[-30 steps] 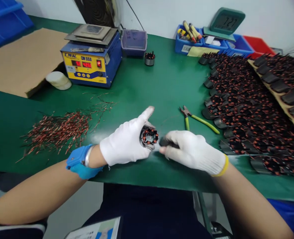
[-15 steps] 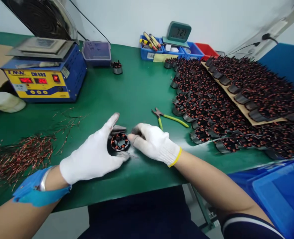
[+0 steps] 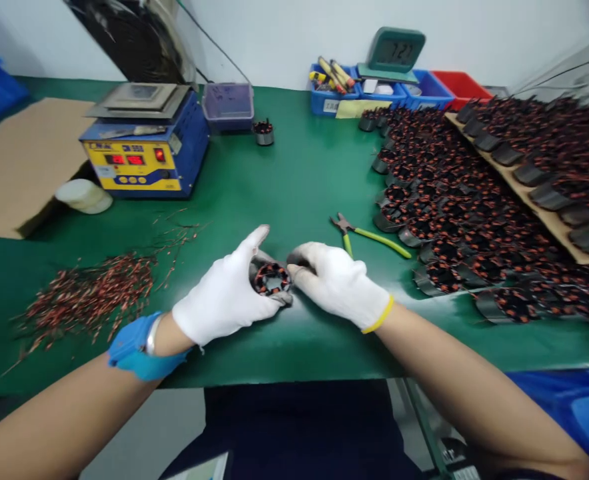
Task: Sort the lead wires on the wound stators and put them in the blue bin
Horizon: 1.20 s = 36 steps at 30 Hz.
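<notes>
A motor stator (image 3: 263, 280), a dark ring with copper windings inside, sits in my left hand (image 3: 224, 293). The white-gloved left fingers curl round its left side and front, with the thumb raised above. My right hand (image 3: 332, 280), also gloved, is at the stator's right edge, thumb and forefinger pinched together. Whatever lies between those fingertips, perhaps a thin wire end, is too small to make out. Green-handled cutting pliers (image 3: 382, 241) rest on the green table just beyond my right hand.
Cut copper wire pieces (image 3: 94, 293) lie in a heap at left, behind them a blue and yellow soldering pot unit (image 3: 134, 160). Rows of stators (image 3: 424, 200) fill the right side, some on a board (image 3: 534, 207). Small bins (image 3: 427, 93) and a clock (image 3: 397, 50) stand at the back.
The view has swung left, so everything appears farther right. My left hand still holds the stator, its fingers now closer round the front; my right hand stays at its right edge.
</notes>
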Each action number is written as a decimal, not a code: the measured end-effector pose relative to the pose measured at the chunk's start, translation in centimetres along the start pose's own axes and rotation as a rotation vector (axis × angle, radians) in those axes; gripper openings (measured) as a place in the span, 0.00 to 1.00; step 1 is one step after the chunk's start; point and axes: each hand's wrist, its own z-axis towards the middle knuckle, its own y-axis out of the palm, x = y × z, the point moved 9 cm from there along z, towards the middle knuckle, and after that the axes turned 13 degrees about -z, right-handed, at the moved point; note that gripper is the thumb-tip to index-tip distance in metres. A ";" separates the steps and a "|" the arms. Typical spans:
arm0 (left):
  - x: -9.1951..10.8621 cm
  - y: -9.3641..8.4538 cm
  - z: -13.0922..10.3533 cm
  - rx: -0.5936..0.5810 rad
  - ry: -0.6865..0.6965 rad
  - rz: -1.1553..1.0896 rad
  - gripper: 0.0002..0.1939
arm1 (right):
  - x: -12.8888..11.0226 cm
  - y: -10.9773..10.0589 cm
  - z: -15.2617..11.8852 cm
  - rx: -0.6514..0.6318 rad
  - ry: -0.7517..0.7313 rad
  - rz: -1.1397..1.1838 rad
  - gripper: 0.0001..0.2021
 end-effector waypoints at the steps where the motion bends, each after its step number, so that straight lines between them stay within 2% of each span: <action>1: -0.1 0.3 0.0 -0.030 0.005 -0.051 0.56 | 0.2 0.3 0.2 -0.026 0.006 0.091 0.13; 3: -0.3 0.9 0.1 -0.100 0.007 -0.156 0.61 | 0.8 0.9 0.5 -0.103 0.044 0.190 0.13; 6: -0.7 1.5 0.2 -0.172 -0.004 -0.279 0.64 | 2.1 1.0 0.6 -0.182 0.149 0.089 0.10; 9: -0.8 1.5 0.2 -0.206 -0.025 -0.354 0.64 | 3.6 -0.5 0.2 -0.127 0.324 -0.168 0.10; 11: -0.8 1.7 0.2 -0.234 -0.044 -0.384 0.65 | 3.5 -1.0 0.0 -0.081 0.356 -0.194 0.10; 14: -0.5 1.7 0.3 -0.264 -0.033 -0.376 0.64 | 0.9 0.2 0.4 -0.114 0.147 0.088 0.14; 16: -0.3 1.7 0.3 -0.282 -0.011 -0.324 0.63 | -0.4 0.7 0.7 -0.101 0.019 0.211 0.13; 18: -0.2 1.7 0.2 -0.295 0.007 -0.268 0.63 | -0.1 0.8 0.9 -0.064 0.032 0.263 0.08; 20: -0.2 1.6 0.2 -0.299 0.027 -0.227 0.62 | 1.3 0.8 0.9 -0.053 0.127 0.287 0.09; 22: -0.2 1.5 0.2 -0.296 0.043 -0.209 0.62 | 2.7 0.3 0.7 -0.052 0.214 0.217 0.11; 24: -0.3 1.5 0.2 -0.301 0.050 -0.208 0.62 | 3.1 0.1 0.5 -0.083 0.237 0.178 0.10; 26: -0.3 1.6 0.2 -0.315 0.045 -0.213 0.63 | 2.0 0.6 0.4 -0.170 0.165 0.252 0.10; 28: -0.3 1.8 0.2 -0.337 0.030 -0.217 0.63 | 0.4 0.8 0.4 -0.196 0.070 0.277 0.13; 32: -0.4 2.1 0.0 -0.349 -0.005 -0.216 0.63 | -1.7 0.1 0.2 -0.071 -0.035 0.093 0.06; 36: -0.8 2.3 0.1 -0.359 -0.017 -0.225 0.60 | -2.3 -0.6 0.0 0.030 -0.091 0.091 0.05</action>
